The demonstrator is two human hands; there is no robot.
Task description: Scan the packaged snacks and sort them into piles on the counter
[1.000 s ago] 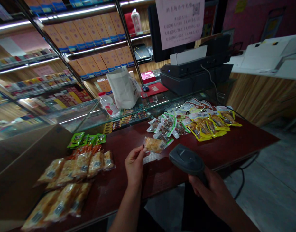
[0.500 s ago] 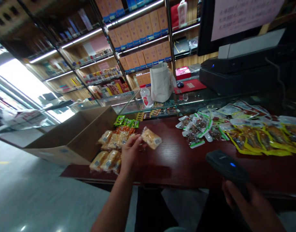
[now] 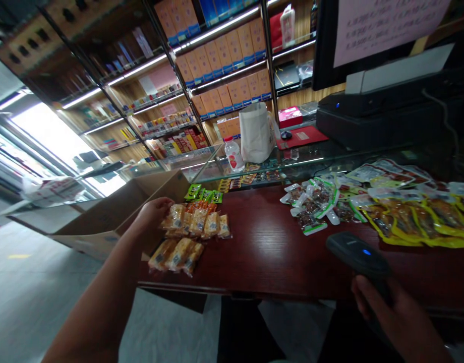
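My left hand (image 3: 154, 212) is at the left end of the clear-wrapped snack packets, its fingers closed on the edge of a golden snack packet (image 3: 175, 216); the fingertips are partly hidden. More of these packets (image 3: 199, 222) lie beside it, with a nearer row (image 3: 179, 254) in front. Behind are small orange packets (image 3: 201, 205) and green packets (image 3: 205, 194). My right hand (image 3: 394, 312) is wrapped around the handle of a dark barcode scanner (image 3: 358, 254) with a blue light, held above the counter.
An open cardboard box (image 3: 114, 214) stands left of the packets on the counter (image 3: 254, 257). Vacuum-packed snacks (image 3: 315, 201) and yellow-edged fish packs (image 3: 417, 217) lie to the right. Behind are a bottle (image 3: 234, 155), a white bag (image 3: 255, 133) and a monitor (image 3: 326, 45).
My left hand has moved left with the snack packet, from over the counter to the left end of the packets by the box. My right hand still holds the barcode scanner.
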